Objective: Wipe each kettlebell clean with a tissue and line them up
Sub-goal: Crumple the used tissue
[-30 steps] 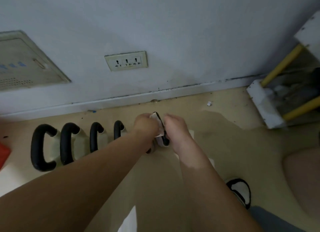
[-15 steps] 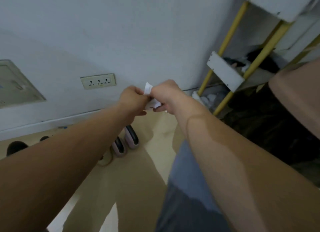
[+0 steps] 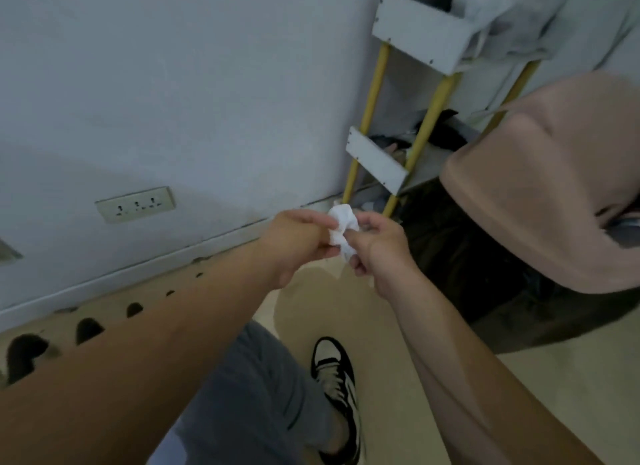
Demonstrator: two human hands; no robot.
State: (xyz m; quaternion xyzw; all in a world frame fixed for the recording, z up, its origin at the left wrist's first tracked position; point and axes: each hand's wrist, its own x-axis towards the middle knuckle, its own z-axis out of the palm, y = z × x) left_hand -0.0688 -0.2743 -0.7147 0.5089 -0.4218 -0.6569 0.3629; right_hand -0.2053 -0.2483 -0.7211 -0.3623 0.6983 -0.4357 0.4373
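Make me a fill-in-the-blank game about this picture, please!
1. The left hand and the right hand pinch a crumpled white ___ between them.
2. The shelf poles are coloured ___.
3. The kettlebell handles by the wall are coloured ___.
Missing words: tissue, yellow, black.

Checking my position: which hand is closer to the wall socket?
Left. The left hand grips the tissue right of the wall socket; the right hand holds it farther right.
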